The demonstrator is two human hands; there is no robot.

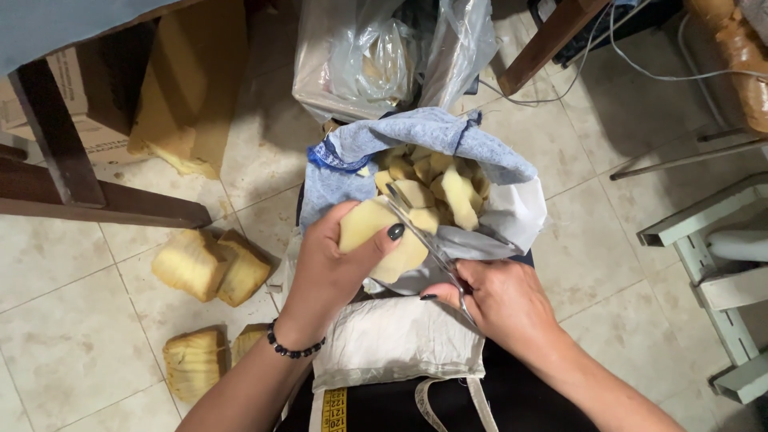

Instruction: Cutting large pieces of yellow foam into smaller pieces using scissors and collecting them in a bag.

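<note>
While our left hand (pixel 332 268) curls around a pale yellow foam piece (pixel 376 232), thumb pressed on its face, our right hand (pixel 500 300) closes on the handles of a pair of scissors (pixel 424 236) whose blades lie open against the foam. The piece sits just above a cloth sack (pixel 416 152) on our lap, its blue-grey mouth rolled back over a heap of cut foam bits (pixel 436 180). We judge the foam light, soft and springy: it will squash under a tight grip and bend away from the blades, so it is best held near the cut line, fingers kept behind the edge. The scissors are stiff and sharp; the thumb lies close to them, which is the main hazard.

Left of the sack, on the tiled floor (pixel 72 320), lie several larger foam blocks (pixel 210 266), and farther up a torn slab of foam (pixel 188 96) leans beside a dark wooden frame (pixel 56 136). Above the sack stands a clear plastic bag (pixel 376 56), its contents hard to make out, perhaps more scraps. Below the sack a pale cloth (pixel 396 340) covers our lap, with a yellow measuring tape (pixel 334 410) at its lower edge. Right of the sack a pale metal stand (pixel 704 240) and loose cables (pixel 640 64) are well apart and do not hinder us.
</note>
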